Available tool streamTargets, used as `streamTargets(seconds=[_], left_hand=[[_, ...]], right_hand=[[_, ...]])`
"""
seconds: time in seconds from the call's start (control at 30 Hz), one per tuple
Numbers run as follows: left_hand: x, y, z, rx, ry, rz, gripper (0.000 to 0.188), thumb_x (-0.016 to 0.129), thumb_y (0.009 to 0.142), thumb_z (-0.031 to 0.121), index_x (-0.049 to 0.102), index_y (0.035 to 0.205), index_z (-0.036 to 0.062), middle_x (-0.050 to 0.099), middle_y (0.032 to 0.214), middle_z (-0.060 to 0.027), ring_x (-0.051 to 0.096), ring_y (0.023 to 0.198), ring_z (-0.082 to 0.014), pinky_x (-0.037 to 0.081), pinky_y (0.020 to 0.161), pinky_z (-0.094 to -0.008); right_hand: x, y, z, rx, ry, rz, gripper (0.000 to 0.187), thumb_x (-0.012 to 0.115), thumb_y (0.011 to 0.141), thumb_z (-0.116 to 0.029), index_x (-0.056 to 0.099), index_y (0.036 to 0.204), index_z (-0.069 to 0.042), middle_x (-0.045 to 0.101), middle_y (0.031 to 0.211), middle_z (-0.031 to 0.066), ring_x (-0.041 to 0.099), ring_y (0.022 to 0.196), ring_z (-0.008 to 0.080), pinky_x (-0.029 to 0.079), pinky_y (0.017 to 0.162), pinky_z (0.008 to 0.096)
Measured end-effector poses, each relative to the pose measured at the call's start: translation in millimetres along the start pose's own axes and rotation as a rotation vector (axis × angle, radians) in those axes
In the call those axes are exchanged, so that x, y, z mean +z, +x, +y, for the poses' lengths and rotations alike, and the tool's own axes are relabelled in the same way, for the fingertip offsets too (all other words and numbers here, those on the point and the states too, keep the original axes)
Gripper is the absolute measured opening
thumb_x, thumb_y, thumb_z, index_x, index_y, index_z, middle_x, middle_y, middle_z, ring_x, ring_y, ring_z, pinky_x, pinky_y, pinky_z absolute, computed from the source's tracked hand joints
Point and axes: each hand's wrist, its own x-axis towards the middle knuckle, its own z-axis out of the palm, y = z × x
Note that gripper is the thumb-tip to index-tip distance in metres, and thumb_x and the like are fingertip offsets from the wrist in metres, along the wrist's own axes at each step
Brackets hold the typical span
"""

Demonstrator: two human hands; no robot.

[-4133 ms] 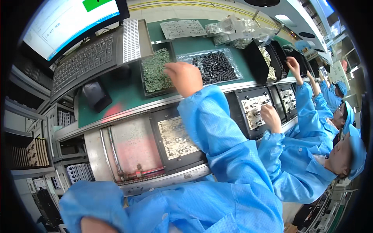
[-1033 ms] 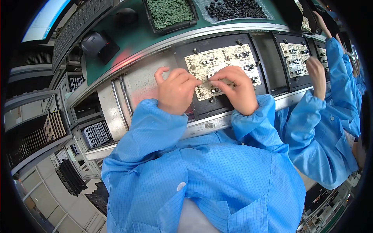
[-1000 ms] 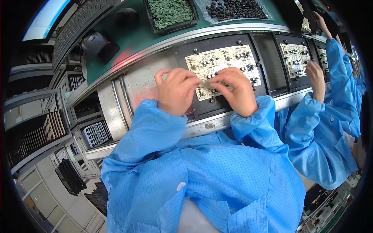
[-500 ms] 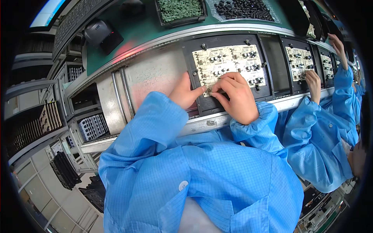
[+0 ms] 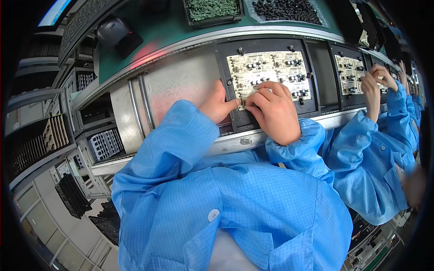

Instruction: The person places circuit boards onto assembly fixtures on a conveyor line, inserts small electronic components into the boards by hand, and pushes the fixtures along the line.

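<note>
A cream circuit board panel (image 5: pixel 266 63) lies in a black carrier frame (image 5: pixel 253 44) on the conveyor in front of me. Small black cylindrical parts stand on it in rows. My left hand (image 5: pixel 214 105) grips the frame's left edge, its thumb reaching over to the board's lower left corner. Just right of that thumb, my right hand (image 5: pixel 275 113) bends over the board's lower left part, thumb and fingertips pinched together. Whatever is between those fingertips is too small or hidden to name. The right hand also covers part of the board's lower middle.
Behind the conveyor rail (image 5: pixel 190 47) sit a tray of green parts (image 5: pixel 214 10) and a bag of black parts (image 5: pixel 285 11). A dark scanner-like device (image 5: pixel 118 36) stands at far left. A co-worker's hands (image 5: pixel 373 88) are over another framed board (image 5: pixel 349 74) on the right.
My hands stay at the board's lower left corner with only slight shifts. On the right, the co-worker's hands have come together above their board.
</note>
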Motion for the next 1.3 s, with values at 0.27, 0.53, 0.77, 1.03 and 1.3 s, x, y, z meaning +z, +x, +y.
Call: streamTargets(seconds=[0.27, 0.53, 0.77, 1.03, 1.3], left_hand=[[-0.9, 0.3, -1.5, 0.013, -0.070, -0.046, 0.063, 0.065, 0.092, -0.006, 0.030, 0.144, -0.0061, 0.053, 0.143, -0.0209, 0.053, 0.136, -0.0245, 0.041, 0.116, -0.0366], [3.1, -2.2, 6.3, 0.001, -0.044, -0.047, 0.059, 0.064, 0.093, -0.006, 0.030, 0.142, -0.0049, 0.054, 0.143, -0.0212, 0.053, 0.136, -0.0240, 0.040, 0.117, -0.0364], [-4.4, 5.7, -16.7, 0.061, 0.075, -0.049, 0.060, 0.067, 0.093, 0.002, 0.032, 0.142, -0.0048, 0.058, 0.138, -0.0226, 0.055, 0.133, -0.0253, 0.042, 0.114, -0.0373], [-4.7, 5.4, -11.1, 0.013, 0.168, -0.083, 0.060, 0.063, 0.096, -0.003, 0.028, 0.145, -0.0049, 0.053, 0.143, -0.0193, 0.051, 0.137, -0.0220, 0.041, 0.116, -0.0365], [3.4, 5.3, -21.9, 0.077, -0.043, -0.019, 0.066, 0.070, 0.096, 0.012, 0.030, 0.146, -0.0039, 0.060, 0.136, -0.0225, 0.059, 0.130, -0.0244, 0.044, 0.111, -0.0375]], right_hand=[[-3.0, 6.2, -0.5, -0.070, -0.092, -0.052, 0.014, 0.081, 0.077, -0.014, 0.071, 0.088, -0.012, 0.070, 0.091, 0.0015, 0.064, 0.108, 0.0248, 0.045, 0.104, 0.0463], [-3.6, 4.8, 3.4, -0.044, -0.057, -0.049, 0.011, 0.082, 0.077, -0.015, 0.073, 0.085, -0.015, 0.072, 0.086, -0.0013, 0.065, 0.106, 0.0219, 0.041, 0.110, 0.0484], [-0.9, 3.2, 7.1, -0.018, -0.038, -0.040, 0.011, 0.082, 0.078, -0.015, 0.075, 0.085, -0.016, 0.073, 0.087, -0.0018, 0.065, 0.106, 0.0216, 0.039, 0.111, 0.0493], [2.2, 0.2, 10.4, -0.001, -0.041, -0.050, 0.010, 0.083, 0.079, -0.016, 0.075, 0.086, -0.016, 0.073, 0.088, -0.0035, 0.065, 0.106, 0.0213, 0.037, 0.112, 0.0499], [0.0, 1.3, 13.9, 0.001, -0.038, -0.064, 0.011, 0.083, 0.079, -0.016, 0.075, 0.086, -0.016, 0.073, 0.087, -0.0035, 0.065, 0.106, 0.0217, 0.037, 0.113, 0.0495]])
